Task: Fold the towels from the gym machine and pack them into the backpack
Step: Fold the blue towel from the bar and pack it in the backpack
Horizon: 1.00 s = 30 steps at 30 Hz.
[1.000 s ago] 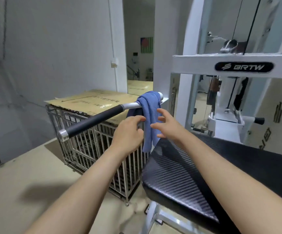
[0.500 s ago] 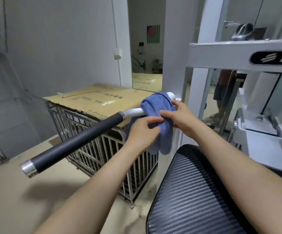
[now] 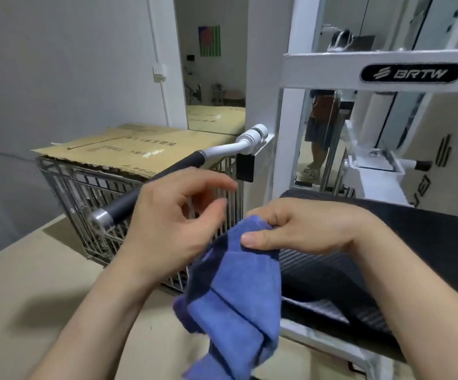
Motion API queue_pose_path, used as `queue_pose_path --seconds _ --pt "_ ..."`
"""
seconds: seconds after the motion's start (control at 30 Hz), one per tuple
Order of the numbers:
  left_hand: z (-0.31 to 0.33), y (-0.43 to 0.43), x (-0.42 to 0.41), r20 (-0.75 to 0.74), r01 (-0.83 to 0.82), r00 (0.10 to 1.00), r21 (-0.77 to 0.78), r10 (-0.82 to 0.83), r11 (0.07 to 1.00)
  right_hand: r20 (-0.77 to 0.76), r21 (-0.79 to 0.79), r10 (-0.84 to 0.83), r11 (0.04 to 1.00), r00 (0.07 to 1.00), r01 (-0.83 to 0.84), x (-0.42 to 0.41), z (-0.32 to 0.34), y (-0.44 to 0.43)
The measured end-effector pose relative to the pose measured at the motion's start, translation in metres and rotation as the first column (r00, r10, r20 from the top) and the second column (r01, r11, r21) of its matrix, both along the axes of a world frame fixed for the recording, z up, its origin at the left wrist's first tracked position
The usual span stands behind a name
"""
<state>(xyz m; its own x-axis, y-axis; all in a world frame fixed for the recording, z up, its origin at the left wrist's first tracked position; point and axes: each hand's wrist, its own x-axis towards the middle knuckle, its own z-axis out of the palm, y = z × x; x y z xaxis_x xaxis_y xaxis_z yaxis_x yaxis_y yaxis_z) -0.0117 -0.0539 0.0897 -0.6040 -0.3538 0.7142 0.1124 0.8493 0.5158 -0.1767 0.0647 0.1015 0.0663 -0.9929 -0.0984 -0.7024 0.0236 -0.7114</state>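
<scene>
Head view, first speaker: where is the towel [image 3: 236, 303], and what do the hands hold?

Second: The right hand [image 3: 304, 231] pinches its top edge between thumb and curled fingers. The blue cloth hangs down in soft folds in front of the seat pad [image 3: 400, 242], clear of the handle bar [image 3: 151, 185]. The left hand [image 3: 173, 215] is just beside it, fingers loosely bent round nothing. Whether its heel touches the cloth I cannot tell.

First: Materials?

Second: The towel is a soft fabric with a fine, fuzzy nap. The pad is black with a woven, carbon-like rib pattern. The bar has a matt black grip, a polished metal end cap and a white curved stem that joins the white painted frame [image 3: 288, 127] of the gym machine. Beside it stands a cage [image 3: 85, 193] of thin bright metal bars, topped by a flat sheet of brown cardboard [image 3: 118, 149] with a ragged edge.

First: Any writing?

Second: A black oval badge [image 3: 411, 73] on the frame's crossbeam reads BRTW in pale letters, with a striped emblem to its left. The cardboard carries printed characters — too small and skewed to read.
</scene>
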Motion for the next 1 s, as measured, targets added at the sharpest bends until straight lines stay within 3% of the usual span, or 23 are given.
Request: queue_pose_path --seconds 0.07,0.13,0.23,0.33,0.4,0.47,0.53,0.6,0.67,0.7,0.73,0.77,0.83,0.93,1.0 --pt "-0.009 0.005 0.010 0.223 0.157 0.963 0.007 -0.154 0.988 -0.064 -0.034 0.022 0.999 0.998 -0.025 0.026 0.002 0.018" --pt "-0.016 0.016 0.020 0.402 0.338 0.811 0.272 -0.426 0.901 -0.094 -0.081 -0.017 0.997 0.995 0.009 0.046 0.000 0.033" --pt "-0.023 0.035 0.034 0.320 0.317 0.725 0.631 -0.610 0.708 0.087 -0.162 -0.168 0.970 0.982 0.181 0.062 -0.008 0.055" --pt "-0.034 0.041 0.044 0.174 0.304 0.748 0.769 -0.641 0.563 0.448 -0.207 -0.265 0.898 0.854 0.388 0.068 -0.019 0.076" --pt "-0.042 0.044 0.047 0.024 0.391 0.736 0.800 -0.676 0.455 0.622 -0.159 -0.214 0.907 0.753 0.389 0.065 -0.028 0.091" --pt "-0.045 0.052 0.047 -0.063 0.401 0.764 0.826 -0.642 0.396 0.692 -0.093 -0.130 0.959 0.710 0.266 0.063 -0.038 0.109" --pt "-0.045 0.057 0.047 -0.090 0.405 0.805 0.806 -0.587 0.432 0.644 0.060 -0.184 0.980 0.743 0.191 0.060 -0.045 0.131" --pt "-0.046 0.053 0.054 -0.039 0.411 0.794 0.770 -0.606 0.488 0.422 0.192 -0.280 0.957 0.862 0.217 0.054 -0.047 0.158" --pt "-0.060 0.036 0.062 0.205 0.341 0.722 0.726 -0.661 0.597 -0.044 0.259 -0.391 0.884 0.919 0.389 0.039 -0.051 0.190" --pt "-0.072 0.028 0.064 0.375 0.260 0.687 0.672 -0.622 0.693 -0.265 0.232 -0.437 0.836 0.859 0.497 0.030 -0.055 0.205" --pt "-0.084 0.025 0.065 0.504 0.173 0.670 0.607 -0.544 0.776 -0.347 0.185 -0.495 0.796 0.796 0.576 0.023 -0.061 0.220" --pt "-0.099 0.023 0.064 0.582 0.098 0.673 0.542 -0.457 0.835 -0.296 0.143 -0.561 0.774 0.773 0.616 0.021 -0.067 0.233" --pt "-0.126 0.028 0.055 0.606 0.033 0.721 0.455 -0.337 0.890 -0.002 0.099 -0.665 0.743 0.747 0.662 0.025 -0.080 0.253" --pt "-0.152 0.048 0.042 0.620 -0.028 0.781 0.163 -0.081 0.986 0.336 0.079 -0.714 0.671 0.614 0.737 0.035 -0.100 0.278" --pt "-0.153 0.070 0.041 0.628 0.003 0.760 0.257 -0.169 0.966 0.451 0.107 -0.759 0.568 0.469 0.816 0.036 -0.111 0.294"
